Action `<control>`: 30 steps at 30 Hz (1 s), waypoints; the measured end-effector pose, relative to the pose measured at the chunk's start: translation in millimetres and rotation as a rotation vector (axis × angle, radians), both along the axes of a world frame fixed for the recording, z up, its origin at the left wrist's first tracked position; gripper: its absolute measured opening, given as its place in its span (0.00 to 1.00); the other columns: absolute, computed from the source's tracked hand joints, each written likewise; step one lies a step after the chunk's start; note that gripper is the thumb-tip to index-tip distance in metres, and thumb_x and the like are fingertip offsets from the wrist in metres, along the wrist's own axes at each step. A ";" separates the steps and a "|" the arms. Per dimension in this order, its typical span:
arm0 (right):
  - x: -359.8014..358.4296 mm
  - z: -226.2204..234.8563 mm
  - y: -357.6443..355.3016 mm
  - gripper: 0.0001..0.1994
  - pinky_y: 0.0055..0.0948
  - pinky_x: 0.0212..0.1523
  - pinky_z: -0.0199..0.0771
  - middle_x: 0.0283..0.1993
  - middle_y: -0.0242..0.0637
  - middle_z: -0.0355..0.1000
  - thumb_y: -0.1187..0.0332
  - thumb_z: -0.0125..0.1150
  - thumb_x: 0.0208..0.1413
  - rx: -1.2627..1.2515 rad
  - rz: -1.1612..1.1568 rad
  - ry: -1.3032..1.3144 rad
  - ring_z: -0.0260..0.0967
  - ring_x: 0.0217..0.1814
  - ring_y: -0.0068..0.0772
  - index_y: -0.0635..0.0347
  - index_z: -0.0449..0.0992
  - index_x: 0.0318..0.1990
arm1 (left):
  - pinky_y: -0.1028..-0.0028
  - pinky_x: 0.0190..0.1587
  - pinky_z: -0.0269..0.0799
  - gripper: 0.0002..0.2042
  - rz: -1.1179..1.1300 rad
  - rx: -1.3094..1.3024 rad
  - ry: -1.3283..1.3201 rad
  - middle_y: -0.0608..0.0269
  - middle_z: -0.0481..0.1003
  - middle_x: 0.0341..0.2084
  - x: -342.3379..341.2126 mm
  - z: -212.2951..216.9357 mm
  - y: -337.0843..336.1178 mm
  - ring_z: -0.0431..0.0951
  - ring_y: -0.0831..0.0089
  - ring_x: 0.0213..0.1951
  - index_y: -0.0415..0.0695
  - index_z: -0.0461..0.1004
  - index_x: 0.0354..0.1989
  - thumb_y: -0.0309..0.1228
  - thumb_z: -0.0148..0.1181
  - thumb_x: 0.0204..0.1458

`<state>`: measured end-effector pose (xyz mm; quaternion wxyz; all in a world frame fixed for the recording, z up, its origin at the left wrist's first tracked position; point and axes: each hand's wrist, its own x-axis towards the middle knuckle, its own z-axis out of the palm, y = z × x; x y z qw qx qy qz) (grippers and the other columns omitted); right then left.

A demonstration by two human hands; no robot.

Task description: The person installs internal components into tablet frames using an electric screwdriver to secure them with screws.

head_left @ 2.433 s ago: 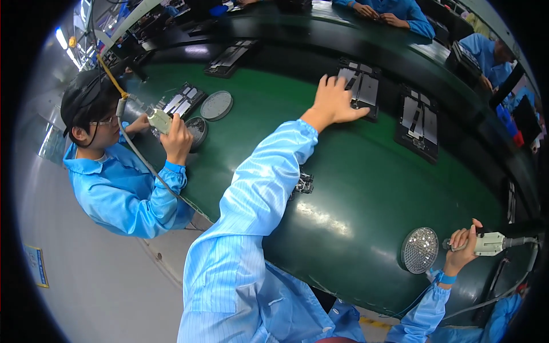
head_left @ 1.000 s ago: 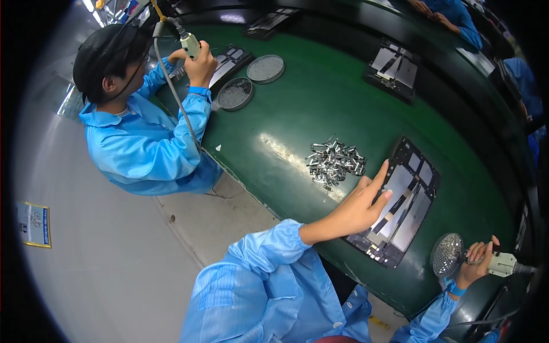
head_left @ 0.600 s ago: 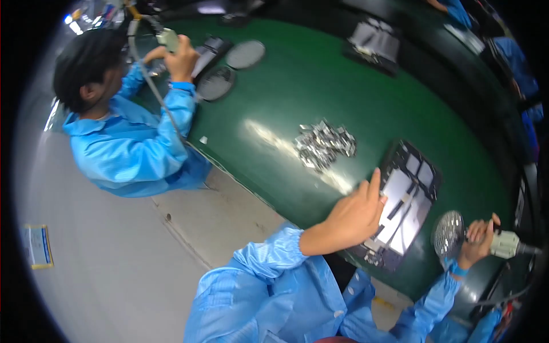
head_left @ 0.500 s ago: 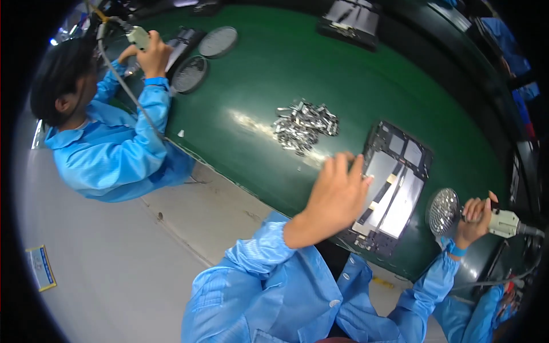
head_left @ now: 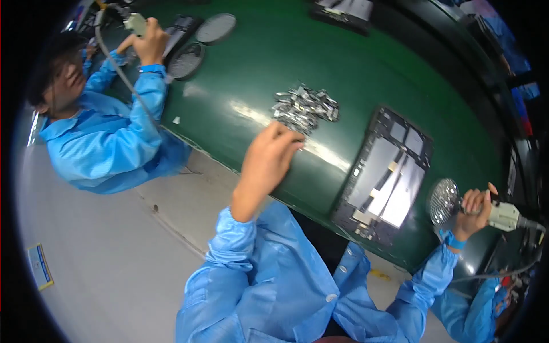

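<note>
Green matting is covering one long table (head_left: 251, 63), running from upper left to lower right. One dark rectangular panel frame (head_left: 384, 174) is lying near the table's near edge, its long axis pointing from upper right to lower left. One heap of small silver metal parts (head_left: 305, 107) is sitting just left of it; the pieces are too small to count. Two round mesh dishes (head_left: 201, 44) are resting at the far left beside a co-worker in blue. The left hand (head_left: 269, 160) is hovering beside the heap, its grip loose and holding nothing. The right hand (head_left: 472, 208) is keeping its grip clamped on a pale electric screwdriver (head_left: 503, 214), beside one silver mesh disc (head_left: 443, 201).
</note>
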<state>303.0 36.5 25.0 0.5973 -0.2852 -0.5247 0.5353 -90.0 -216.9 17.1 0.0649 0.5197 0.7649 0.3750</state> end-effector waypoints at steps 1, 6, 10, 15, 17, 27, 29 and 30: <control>15.5 0.3 5.1 0.15 0.22 0.20 0.56 0.17 0.24 0.51 0.68 0.50 0.65 -0.049 -0.014 0.020 0.49 0.16 0.18 0.66 0.66 0.56 | 0.61 0.40 0.71 0.06 -0.036 0.039 -0.031 0.54 0.72 0.32 1.0 1.2 3.9 0.75 0.53 0.36 0.40 0.78 0.35 0.23 0.64 0.49; 35.0 -0.4 2.4 0.16 0.19 0.22 0.52 0.18 0.22 0.49 0.68 0.47 0.67 -0.076 -0.017 0.014 0.49 0.19 0.15 0.66 0.63 0.59 | 0.64 0.40 0.72 0.04 -0.092 0.126 -0.076 0.53 0.73 0.33 3.9 -4.2 3.6 0.76 0.55 0.37 0.37 0.74 0.35 0.22 0.63 0.52; 23.8 0.1 -2.5 0.15 0.18 0.22 0.51 0.18 0.23 0.49 0.68 0.45 0.69 -0.076 -0.078 -0.030 0.48 0.19 0.15 0.67 0.63 0.58 | 0.68 0.37 0.73 0.07 0.018 0.307 -0.174 0.54 0.77 0.33 9.2 23.4 14.2 0.79 0.62 0.34 0.37 0.78 0.40 0.21 0.63 0.53; -4.7 -6.4 2.1 0.15 0.18 0.24 0.51 0.18 0.24 0.48 0.68 0.44 0.69 -0.069 -0.049 -0.082 0.47 0.20 0.15 0.66 0.64 0.58 | 0.71 0.35 0.76 0.07 -0.230 0.445 -0.276 0.56 0.81 0.29 2.3 35.5 84.6 0.82 0.66 0.31 0.41 0.82 0.38 0.27 0.65 0.53; 6.6 11.6 -3.8 0.16 0.19 0.23 0.51 0.19 0.25 0.48 0.67 0.44 0.69 -0.070 -0.116 -0.048 0.46 0.20 0.15 0.67 0.63 0.59 | 0.70 0.34 0.76 0.07 -0.428 0.335 -0.463 0.54 0.82 0.27 20.4 50.1 130.9 0.83 0.64 0.30 0.38 0.82 0.35 0.27 0.66 0.51; -22.6 -10.4 -1.6 0.12 0.22 0.14 0.55 0.16 0.22 0.51 0.69 0.51 0.65 0.031 -0.052 -0.013 0.48 0.12 0.16 0.62 0.67 0.53 | 0.71 0.35 0.77 0.09 -0.472 0.115 -0.474 0.55 0.81 0.30 11.0 -29.9 154.7 0.82 0.67 0.32 0.43 0.84 0.38 0.34 0.67 0.54; -21.1 1.8 -8.7 0.10 0.23 0.14 0.58 0.15 0.24 0.51 0.71 0.49 0.65 0.013 -0.038 0.013 0.48 0.11 0.18 0.64 0.66 0.51 | 0.73 0.33 0.75 0.10 -0.453 0.031 -0.495 0.56 0.80 0.29 19.2 -17.2 155.1 0.80 0.72 0.28 0.42 0.84 0.39 0.34 0.68 0.54; -22.4 8.8 -11.8 0.10 0.24 0.14 0.58 0.15 0.25 0.51 0.73 0.49 0.64 0.015 -0.045 0.016 0.48 0.11 0.18 0.66 0.66 0.50 | 0.75 0.32 0.74 0.09 -0.447 0.028 -0.500 0.58 0.79 0.28 25.6 -12.5 156.2 0.78 0.74 0.26 0.42 0.84 0.38 0.34 0.67 0.54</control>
